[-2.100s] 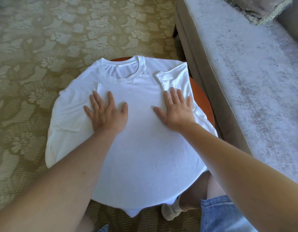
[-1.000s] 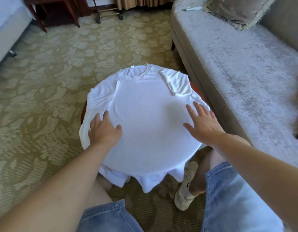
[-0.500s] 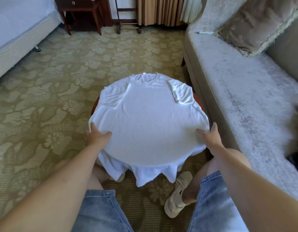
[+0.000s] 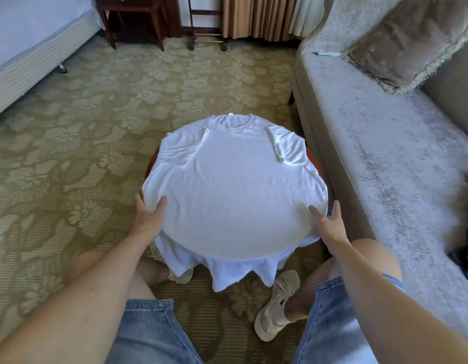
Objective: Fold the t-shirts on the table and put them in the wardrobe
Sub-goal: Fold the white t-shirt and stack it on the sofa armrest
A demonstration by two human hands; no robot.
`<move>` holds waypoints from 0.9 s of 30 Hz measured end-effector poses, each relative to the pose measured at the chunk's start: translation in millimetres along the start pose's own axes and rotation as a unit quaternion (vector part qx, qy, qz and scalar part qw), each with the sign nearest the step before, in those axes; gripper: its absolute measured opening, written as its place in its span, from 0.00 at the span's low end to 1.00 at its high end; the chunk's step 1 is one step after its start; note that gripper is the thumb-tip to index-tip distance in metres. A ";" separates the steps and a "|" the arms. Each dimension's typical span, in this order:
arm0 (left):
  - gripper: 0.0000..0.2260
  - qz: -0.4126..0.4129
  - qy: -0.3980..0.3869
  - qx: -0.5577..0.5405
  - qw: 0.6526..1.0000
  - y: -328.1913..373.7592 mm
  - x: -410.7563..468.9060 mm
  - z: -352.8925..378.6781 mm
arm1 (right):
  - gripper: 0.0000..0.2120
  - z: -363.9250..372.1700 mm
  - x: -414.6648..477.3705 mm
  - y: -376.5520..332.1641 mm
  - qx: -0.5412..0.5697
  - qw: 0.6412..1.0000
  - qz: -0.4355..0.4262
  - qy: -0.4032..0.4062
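The left hand (image 4: 148,219) and right hand (image 4: 328,223) have slid to the sides of the white cotton t-shirt (image 4: 235,185); clamping indeterminate. Fold seems imminent.

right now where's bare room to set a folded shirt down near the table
Free: the sofa between the cushion and the dark object, and the carpet between the bed and the table. Crowded: the t-shirt covers the table, with the left hand and right hand at its side edges; the gap between table and sofa is narrow.
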State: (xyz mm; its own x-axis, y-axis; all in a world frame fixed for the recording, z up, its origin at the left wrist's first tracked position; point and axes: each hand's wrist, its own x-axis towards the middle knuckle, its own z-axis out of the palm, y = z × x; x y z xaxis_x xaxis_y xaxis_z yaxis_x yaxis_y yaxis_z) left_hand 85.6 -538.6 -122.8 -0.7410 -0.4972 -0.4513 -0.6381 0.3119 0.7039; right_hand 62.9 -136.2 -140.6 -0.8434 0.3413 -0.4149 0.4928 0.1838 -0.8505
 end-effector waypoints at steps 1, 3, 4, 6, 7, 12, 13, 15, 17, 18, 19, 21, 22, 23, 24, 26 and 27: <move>0.36 -0.003 -0.002 -0.005 1.000 0.8 -1.9 -0.8 | 0.44 -0.1 -2.9 0.6 -0.007 1.000 -0.004 -0.004; 0.32 0.005 -0.009 -0.008 1.000 1.4 -4.9 -3.4 | 0.38 0.0 -9.7 0.1 -0.037 0.999 -0.020 0.006; 0.32 0.008 -0.012 -0.004 1.000 1.4 -7.2 -5.6 | 0.36 0.0 -12.2 0.3 -0.053 0.998 -0.027 0.018; 0.37 0.015 -0.018 0.033 0.999 -0.2 -13.9 -11.0 | 0.34 -1.4 -17.4 1.6 -0.079 0.995 -0.036 0.042; 0.38 0.028 -0.024 0.058 0.998 -1.1 -18.6 -14.1 | 0.35 -3.2 -19.7 2.4 -0.087 0.994 -0.042 0.050; 0.38 0.111 -0.023 0.025 0.993 11.0 -27.5 -27.6 | 0.31 -6.4 -28.4 -14.3 -0.075 0.989 -0.108 0.070; 0.37 0.115 -0.025 0.004 0.993 17.8 -24.5 -29.9 | 0.28 -5.0 -28.9 -22.5 -0.073 0.987 -0.122 0.069; 0.32 0.116 -0.051 -0.001 0.992 36.4 -19.6 -32.9 | 0.24 0.0 -25.5 -41.8 -0.076 0.984 -0.150 0.061; 0.24 0.126 -0.100 0.009 0.987 56.9 -12.5 -33.2 | 0.23 7.6 -18.6 -64.7 -0.067 0.980 -0.178 0.056; 0.20 0.128 -0.119 0.001 0.985 68.2 -8.8 -33.0 | 0.22 11.9 -14.4 -77.3 -0.056 0.980 -0.184 0.058; 0.17 0.129 -0.131 -0.015 0.983 79.5 -4.5 -32.9 | 0.22 15.8 -10.3 -90.0 -0.045 0.980 -0.185 0.058; 0.14 0.132 -0.126 -0.064 0.981 102.5 7.1 -32.4 | 0.22 22.8 -0.7 -114.6 -0.022 0.981 -0.189 0.049; 0.13 0.135 -0.107 -0.090 0.981 113.7 14.4 -31.4 | 0.22 25.5 6.4 -126.0 -0.011 0.980 -0.191 0.048; 0.13 0.138 -0.080 -0.109 0.981 123.8 23.8 -30.3 | 0.22 27.2 13.8 -137.7 -0.001 0.980 -0.194 0.049; 0.15 0.142 -0.053 -0.121 0.981 133.1 33.1 -28.9 | 0.22 28.9 23.6 -148.2 0.008 0.980 -0.194 0.043; 0.23 0.157 -0.020 -0.106 0.982 143.6 50.6 -24.1 | 0.23 29.9 41.9 -163.3 0.004 0.984 -0.177 -0.027; 0.28 0.160 -0.022 -0.076 0.984 143.5 58.4 -20.9 | 0.26 29.9 49.8 -166.6 -0.014 0.984 -0.160 -0.079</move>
State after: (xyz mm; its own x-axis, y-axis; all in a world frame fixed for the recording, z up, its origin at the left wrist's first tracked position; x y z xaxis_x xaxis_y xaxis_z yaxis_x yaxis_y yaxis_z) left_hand -44.9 -539.8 -36.8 -0.9094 -0.3571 -0.2133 -0.3339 0.3208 0.8864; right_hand -67.6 -177.4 -29.3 -0.9780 0.1152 -0.1739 0.2003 0.2854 -0.9372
